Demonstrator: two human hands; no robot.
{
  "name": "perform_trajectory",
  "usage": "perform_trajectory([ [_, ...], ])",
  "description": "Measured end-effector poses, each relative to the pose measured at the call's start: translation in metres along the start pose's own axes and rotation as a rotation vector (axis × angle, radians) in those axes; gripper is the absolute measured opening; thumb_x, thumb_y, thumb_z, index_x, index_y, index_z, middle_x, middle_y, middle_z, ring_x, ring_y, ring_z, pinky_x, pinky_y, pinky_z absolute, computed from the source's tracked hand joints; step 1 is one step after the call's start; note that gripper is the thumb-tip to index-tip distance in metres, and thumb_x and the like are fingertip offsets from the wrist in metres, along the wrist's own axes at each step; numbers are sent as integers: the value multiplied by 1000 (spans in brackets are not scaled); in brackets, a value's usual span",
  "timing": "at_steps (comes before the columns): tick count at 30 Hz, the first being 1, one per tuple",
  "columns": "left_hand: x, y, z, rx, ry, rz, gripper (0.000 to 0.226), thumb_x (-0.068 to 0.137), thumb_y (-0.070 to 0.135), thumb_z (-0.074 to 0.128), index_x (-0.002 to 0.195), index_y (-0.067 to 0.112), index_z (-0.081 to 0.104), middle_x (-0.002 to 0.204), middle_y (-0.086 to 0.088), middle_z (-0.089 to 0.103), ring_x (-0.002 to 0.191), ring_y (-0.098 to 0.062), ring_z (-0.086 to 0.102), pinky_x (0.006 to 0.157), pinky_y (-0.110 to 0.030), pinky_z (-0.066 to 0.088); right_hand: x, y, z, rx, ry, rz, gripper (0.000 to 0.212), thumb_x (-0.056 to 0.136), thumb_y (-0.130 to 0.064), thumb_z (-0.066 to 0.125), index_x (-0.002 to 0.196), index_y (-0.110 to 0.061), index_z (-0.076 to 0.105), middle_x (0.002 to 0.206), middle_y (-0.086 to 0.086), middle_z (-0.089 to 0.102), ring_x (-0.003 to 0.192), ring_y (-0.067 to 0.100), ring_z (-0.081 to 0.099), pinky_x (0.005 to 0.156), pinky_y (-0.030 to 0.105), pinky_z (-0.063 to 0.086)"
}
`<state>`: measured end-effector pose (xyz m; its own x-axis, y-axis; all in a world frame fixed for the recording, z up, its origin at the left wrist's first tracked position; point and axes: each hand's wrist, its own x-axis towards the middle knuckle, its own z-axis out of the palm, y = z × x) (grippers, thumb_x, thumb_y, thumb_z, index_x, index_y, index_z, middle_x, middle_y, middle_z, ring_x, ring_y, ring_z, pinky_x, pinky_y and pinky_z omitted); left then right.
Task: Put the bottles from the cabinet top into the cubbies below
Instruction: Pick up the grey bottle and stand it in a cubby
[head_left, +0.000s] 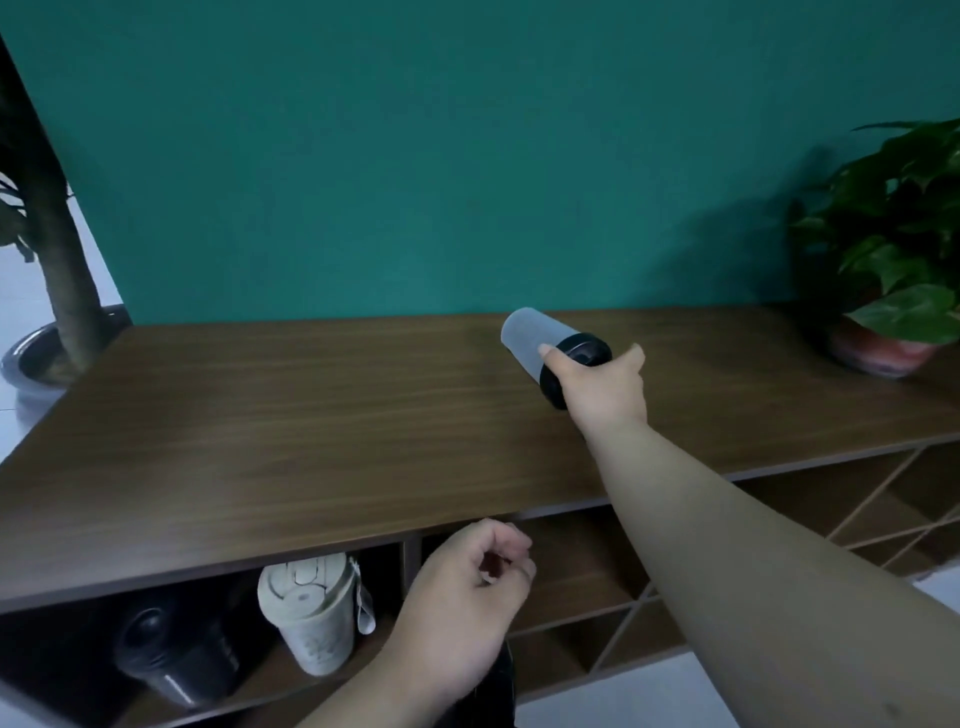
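A frosted grey bottle (525, 336) with a black lid is tilted above the right part of the wooden cabinet top (285, 415). My right hand (605, 387) grips it at the lid end, and its base points toward the green wall. Lower down, my left hand (467, 608) hovers in front of the middle cubby with its fingers curled in and nothing visible in them. In the left cubby lie a cream bottle (311, 618) and a black bottle (171, 660). A dark object (496, 686) shows under my left wrist, mostly hidden.
A potted plant in a red pot (883, 348) stands at the right end of the cabinet top. Left of the cabinet, a tree trunk rises from a floor pot (31, 358). Diamond-shaped cubbies (883, 499) fill the right side below the top.
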<state>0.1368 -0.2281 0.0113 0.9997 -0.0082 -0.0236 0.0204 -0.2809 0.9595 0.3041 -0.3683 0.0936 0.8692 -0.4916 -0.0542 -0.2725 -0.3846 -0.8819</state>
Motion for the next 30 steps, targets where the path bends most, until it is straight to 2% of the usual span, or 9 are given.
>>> perform_trajectory([
  [3,2,-7,9,18,-40,21,27,92,16,76,77,39,72,96,10,75,99,5,67,100,-20,47,8,2,7,-56,33,-14,112,62,-69,69,151,-20,22,136,9,60,122,37,59,110,57,39],
  [5,4,-14,14,1,-48,-22,32,93,17,77,74,44,74,101,10,75,126,-11,64,118,-38,43,8,7,4,-56,30,-40,100,59,-64,67,142,-22,32,127,7,63,113,34,62,103,55,46],
  [6,5,-16,15,-5,-51,-45,32,93,17,77,75,44,74,104,9,76,128,-20,64,117,-37,44,7,11,0,-37,23,-50,98,58,-62,68,141,-24,33,127,5,61,111,32,62,98,53,49],
  [11,-2,-30,25,-33,-73,-73,15,94,16,75,87,29,76,102,5,76,80,5,57,71,-1,43,-20,39,-47,129,-73,-195,84,74,-41,80,145,-29,36,132,-8,52,105,12,53,82,29,41],
  [15,-11,-43,44,-66,-95,-91,26,91,15,79,109,31,68,109,9,71,76,4,62,76,-5,46,-56,77,-116,234,-315,-363,70,76,-25,82,136,-35,49,120,-16,60,100,-6,62,84,18,45],
  [18,-20,-55,58,-64,-183,-142,72,67,36,83,132,34,53,130,13,62,92,-3,68,79,-19,53,-60,115,-159,213,-521,-443,79,59,-37,82,134,-39,56,126,-9,64,115,7,63,91,28,52],
  [22,-19,-73,76,-89,-295,-195,115,52,45,84,151,44,26,144,19,50,113,-5,67,92,-30,60,-48,152,-174,-15,-669,-464,77,58,-36,80,129,-51,54,125,-21,57,120,5,57,90,17,48],
  [25,-7,-88,93,-18,-387,-183,115,61,42,88,152,54,20,144,31,51,119,7,63,100,-25,54,-34,171,-159,-191,-783,-477,81,62,-31,83,132,-51,49,131,-25,45,128,1,50,96,18,47],
  [30,35,-114,128,96,-289,-111,86,69,27,91,138,55,48,138,19,65,129,1,61,111,-41,52,-9,194,-118,-234,-887,-485,97,67,-28,87,147,-45,35,142,-28,32,134,-4,42,106,22,44],
])
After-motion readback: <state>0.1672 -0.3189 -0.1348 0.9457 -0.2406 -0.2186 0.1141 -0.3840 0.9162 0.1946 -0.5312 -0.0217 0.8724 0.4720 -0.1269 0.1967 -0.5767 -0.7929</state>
